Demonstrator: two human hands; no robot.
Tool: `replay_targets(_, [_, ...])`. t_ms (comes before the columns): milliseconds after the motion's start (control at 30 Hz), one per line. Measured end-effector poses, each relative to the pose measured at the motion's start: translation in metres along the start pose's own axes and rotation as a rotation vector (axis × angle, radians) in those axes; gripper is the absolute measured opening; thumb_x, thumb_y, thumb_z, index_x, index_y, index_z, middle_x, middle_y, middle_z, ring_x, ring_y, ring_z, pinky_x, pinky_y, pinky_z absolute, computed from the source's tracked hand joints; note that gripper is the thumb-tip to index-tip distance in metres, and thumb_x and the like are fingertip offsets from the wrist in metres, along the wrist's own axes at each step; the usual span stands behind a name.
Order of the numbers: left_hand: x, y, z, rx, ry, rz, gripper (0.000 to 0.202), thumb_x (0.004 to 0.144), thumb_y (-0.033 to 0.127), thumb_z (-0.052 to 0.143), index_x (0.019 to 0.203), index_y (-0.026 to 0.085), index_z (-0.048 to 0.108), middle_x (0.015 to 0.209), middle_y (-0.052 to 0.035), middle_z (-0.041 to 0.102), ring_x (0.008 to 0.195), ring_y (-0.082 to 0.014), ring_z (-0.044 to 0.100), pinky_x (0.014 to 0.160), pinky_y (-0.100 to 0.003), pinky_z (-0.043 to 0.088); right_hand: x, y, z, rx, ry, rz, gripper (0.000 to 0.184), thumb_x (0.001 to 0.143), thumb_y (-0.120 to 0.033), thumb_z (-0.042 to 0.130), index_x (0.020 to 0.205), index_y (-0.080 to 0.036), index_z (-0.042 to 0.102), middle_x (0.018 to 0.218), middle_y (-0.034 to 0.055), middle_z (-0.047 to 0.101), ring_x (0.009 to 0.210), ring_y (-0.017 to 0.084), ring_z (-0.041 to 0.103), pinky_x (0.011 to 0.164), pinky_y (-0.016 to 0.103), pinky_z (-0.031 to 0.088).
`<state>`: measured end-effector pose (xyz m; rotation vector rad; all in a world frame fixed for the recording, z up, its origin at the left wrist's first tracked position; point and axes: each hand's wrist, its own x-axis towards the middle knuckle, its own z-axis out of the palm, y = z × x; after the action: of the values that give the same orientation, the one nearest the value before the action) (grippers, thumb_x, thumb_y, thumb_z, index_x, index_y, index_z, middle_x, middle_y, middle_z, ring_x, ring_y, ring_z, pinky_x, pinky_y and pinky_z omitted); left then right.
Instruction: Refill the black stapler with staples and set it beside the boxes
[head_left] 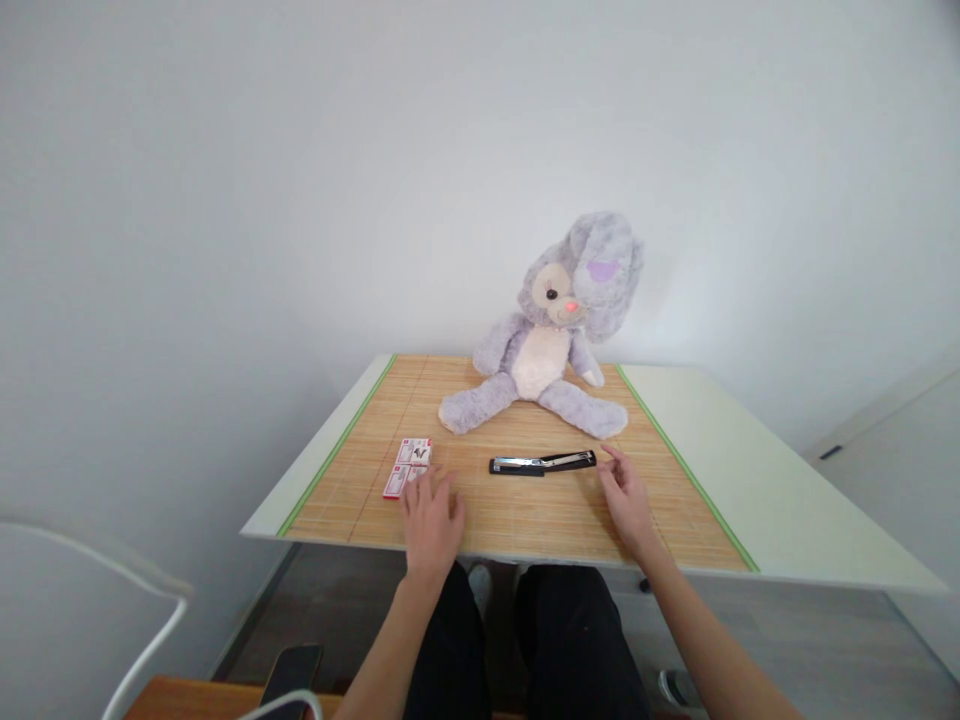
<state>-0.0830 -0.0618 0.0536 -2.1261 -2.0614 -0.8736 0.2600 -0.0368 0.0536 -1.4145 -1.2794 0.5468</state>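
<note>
A black stapler (543, 463) lies on the bamboo mat, unfolded nearly flat, its metal staple channel showing. Just past its right end is my right hand (627, 500), thumb and forefinger apart; whether a fingertip touches the stapler I cannot tell. Small red-and-white boxes (405, 455), with what looks like a picture of staples on one, sit side by side at the mat's left. My left hand (433, 522) reaches over the near right corner of these boxes with its fingers spread, hiding part of them. Nothing is visibly gripped in it.
Behind the stapler a grey-lilac plush rabbit (541, 360) sits against the wall. The bamboo mat (480, 520) has green edges and covers much of the white table (780, 480). Below left, a phone (292, 672) and a white cable (150, 645) are at a wooden surface (187, 700).
</note>
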Motion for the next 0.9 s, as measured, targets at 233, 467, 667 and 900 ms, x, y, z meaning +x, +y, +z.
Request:
replay_targets(233, [-0.011, -0.04, -0.026, 0.042, 0.083, -0.194, 0.044, 0.101, 0.036, 0.053, 0.142, 0.025, 0.063, 0.147, -0.0181, 0.05, 0.131, -0.0426, 0.045, 0.107, -0.066, 0.037, -0.02, -0.025, 0.007, -0.092, -0.013, 0.003, 0.047, 0.098, -0.052, 0.051, 0.132, -0.022, 0.064, 0.071, -0.002, 0.048, 0.064, 0.02, 0.044, 0.063, 0.033, 0.038])
replay_targets(467, [-0.029, -0.023, -0.016, -0.169, -0.127, 0.03, 0.046, 0.1, 0.029, 0.057, 0.144, 0.04, 0.06, 0.132, -0.003, 0.069, 0.12, -0.0309, 0.058, 0.105, -0.049, 0.046, -0.029, -0.038, 0.041, 0.016, -0.338, 0.172, 0.039, 0.089, -0.054, 0.059, 0.109, -0.023, 0.07, 0.066, -0.0023, 0.053, 0.059, 0.017, 0.048, 0.056, 0.029, 0.039])
replay_targets(667, [-0.011, 0.019, 0.008, -0.401, -0.336, 0.26, 0.078, 0.096, 0.026, 0.062, 0.165, 0.037, 0.027, 0.133, 0.0, 0.071, 0.122, -0.0244, 0.06, 0.106, -0.039, 0.048, -0.033, -0.039, 0.051, 0.125, -0.624, 0.444, 0.04, 0.091, -0.059, 0.052, 0.094, -0.021, 0.064, 0.055, -0.0066, 0.051, 0.035, 0.008, 0.028, 0.036, 0.023, 0.017])
replay_targets(900, [0.009, 0.049, 0.036, -0.512, -0.421, 0.351, 0.067, 0.093, 0.032, 0.068, 0.156, 0.035, 0.045, 0.134, -0.0027, 0.07, 0.126, -0.0263, 0.058, 0.11, -0.043, 0.046, -0.038, -0.04, 0.033, 0.145, -0.676, 0.504, 0.049, 0.093, -0.065, 0.047, 0.07, -0.023, 0.054, 0.052, -0.0077, 0.043, 0.037, 0.007, 0.025, 0.036, 0.022, 0.016])
